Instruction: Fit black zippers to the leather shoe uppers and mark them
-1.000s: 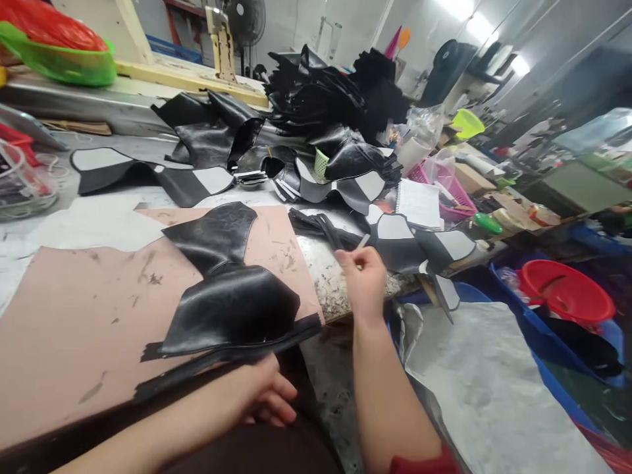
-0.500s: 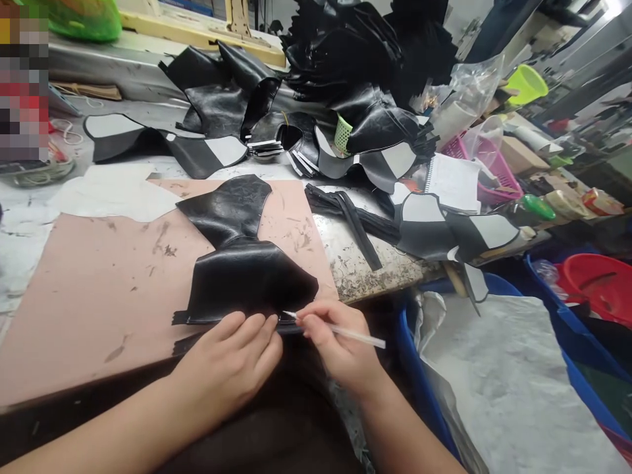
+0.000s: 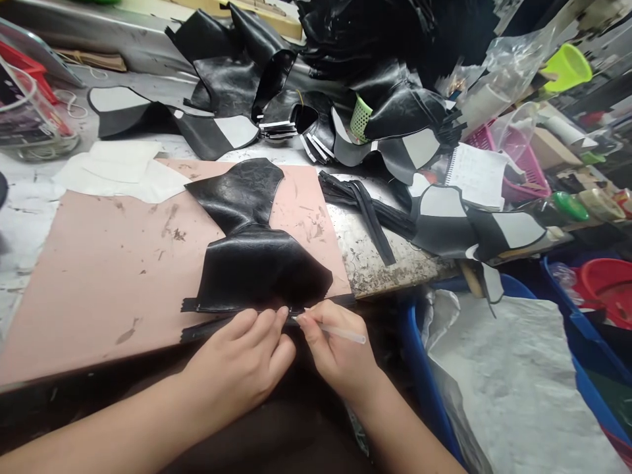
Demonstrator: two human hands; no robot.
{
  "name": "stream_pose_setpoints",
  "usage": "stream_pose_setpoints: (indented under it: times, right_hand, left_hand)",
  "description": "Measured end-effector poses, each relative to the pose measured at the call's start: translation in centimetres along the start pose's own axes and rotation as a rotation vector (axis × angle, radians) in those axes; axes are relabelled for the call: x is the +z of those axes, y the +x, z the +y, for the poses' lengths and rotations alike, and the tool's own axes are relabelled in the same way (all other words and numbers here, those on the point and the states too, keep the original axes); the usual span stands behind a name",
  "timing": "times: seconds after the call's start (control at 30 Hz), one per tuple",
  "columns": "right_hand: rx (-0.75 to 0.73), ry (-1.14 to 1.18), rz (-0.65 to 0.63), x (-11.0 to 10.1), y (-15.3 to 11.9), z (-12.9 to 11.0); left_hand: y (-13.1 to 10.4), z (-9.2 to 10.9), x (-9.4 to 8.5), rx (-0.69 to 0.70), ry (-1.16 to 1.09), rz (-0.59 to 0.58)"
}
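A shiny black leather piece [image 3: 264, 266] lies folded on a pinkish board, its lower edge running along a black zipper [image 3: 210, 326]. My left hand [image 3: 247, 352] is closed over that front edge, fingers together on top and thumb beneath. Between the thumb and fingers of my right hand [image 3: 340, 342] is a slim, whitish pen [image 3: 348, 334], its tip at the leather edge just beside my left fingertips. The spot where the tip meets the edge is partly hidden by my fingers.
White paper pieces [image 3: 121, 171] overlap the board [image 3: 113, 263] at back left. Loose zippers [image 3: 370, 214] and black-and-grey cut pieces [image 3: 444, 224] lie to the right. Black leather is heaped behind. A blue bin [image 3: 417, 349] with a white sack [image 3: 513, 368] stands off the table's right edge.
The view has shifted, with the board slightly higher. My right hand has drawn closer to my left fingers with the pen, whose tip is now less visible. A zipper end shows at right.
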State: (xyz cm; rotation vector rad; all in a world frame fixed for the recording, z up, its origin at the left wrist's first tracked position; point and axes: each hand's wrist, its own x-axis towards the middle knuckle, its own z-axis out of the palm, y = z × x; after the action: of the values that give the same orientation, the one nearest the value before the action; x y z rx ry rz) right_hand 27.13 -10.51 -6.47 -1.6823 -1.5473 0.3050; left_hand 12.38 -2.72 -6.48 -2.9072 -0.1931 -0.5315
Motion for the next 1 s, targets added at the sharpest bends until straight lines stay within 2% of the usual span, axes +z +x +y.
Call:
stream_pose_setpoints:
  times: [0.6,1.0]
  right_hand:
    - [-0.008,-0.033,-0.016,0.13,-0.01,-0.11]
    - [-0.011,-0.059,-0.012,0.05,0.04,0.03]
  left_hand:
    - [-0.29,0.08,0.42,-0.014,-0.005,0.005]
    - [-0.15,-0.13,-0.04,0.015,-0.007,-0.001]
